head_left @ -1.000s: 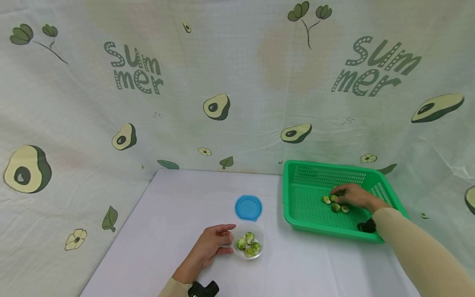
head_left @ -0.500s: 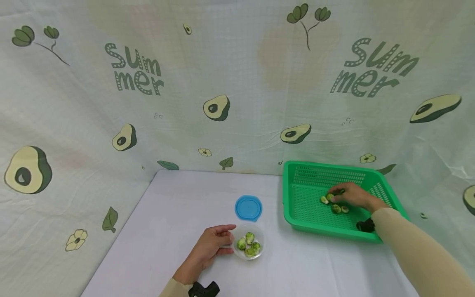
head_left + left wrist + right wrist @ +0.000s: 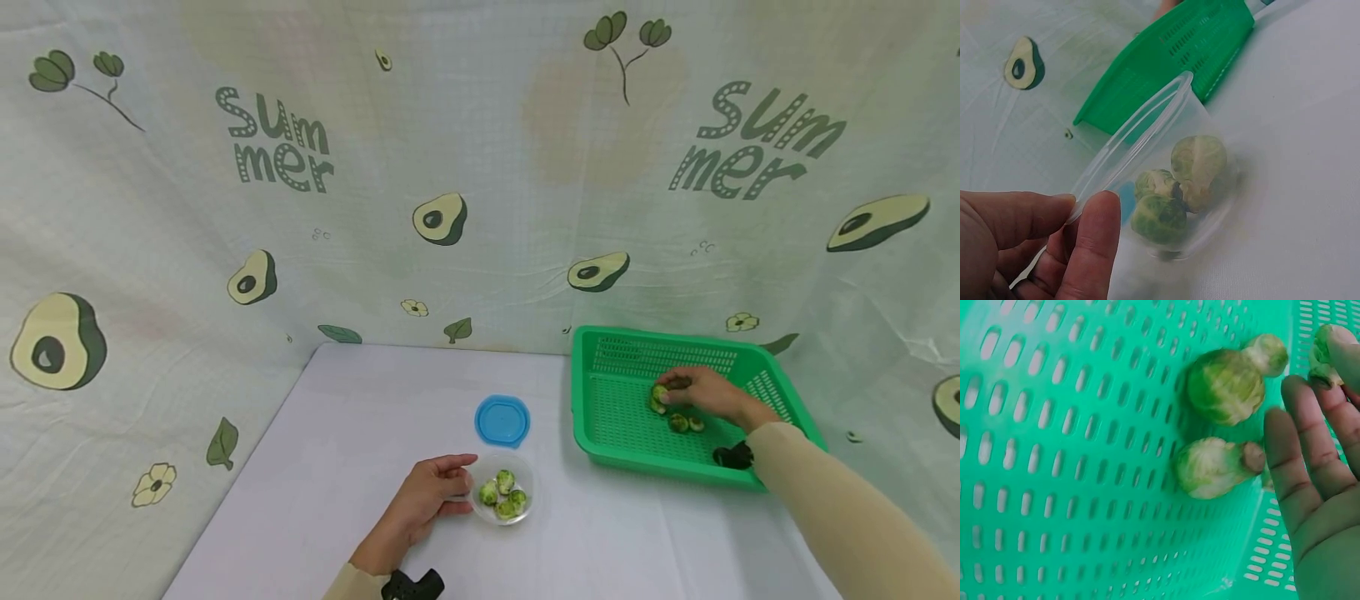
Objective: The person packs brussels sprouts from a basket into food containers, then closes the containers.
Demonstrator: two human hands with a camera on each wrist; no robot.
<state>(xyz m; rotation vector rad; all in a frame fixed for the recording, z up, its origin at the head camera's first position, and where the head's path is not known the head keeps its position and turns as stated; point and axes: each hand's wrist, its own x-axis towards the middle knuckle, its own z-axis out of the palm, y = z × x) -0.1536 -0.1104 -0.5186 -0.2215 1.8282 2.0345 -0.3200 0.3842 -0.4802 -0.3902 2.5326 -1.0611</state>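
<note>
My left hand (image 3: 433, 498) pinches the rim of a clear round plastic container (image 3: 1210, 237) between thumb and fingers. Several Brussels sprouts (image 3: 507, 493) lie inside it. Over in the green plastic basket (image 3: 622, 454), my right hand (image 3: 708, 393) pinches one Brussels sprout (image 3: 1321, 355) between thumb and fingertips. Other loose sprouts (image 3: 1225, 387) lie on the basket floor beside that hand, one with its cut stem (image 3: 1254, 457) toward the fingers. The right palm hides part of the basket.
A blue lid (image 3: 502, 420) lies flat on the white-covered table (image 3: 375, 400), just behind the clear container. The basket stands at the back right, near a hanging cloth (image 3: 495, 275) printed with avocados and lettering.
My right hand has shifted slightly left within the basket and now has a Brussels sprout between its fingers. The left hand and the container have stayed where they were.
</note>
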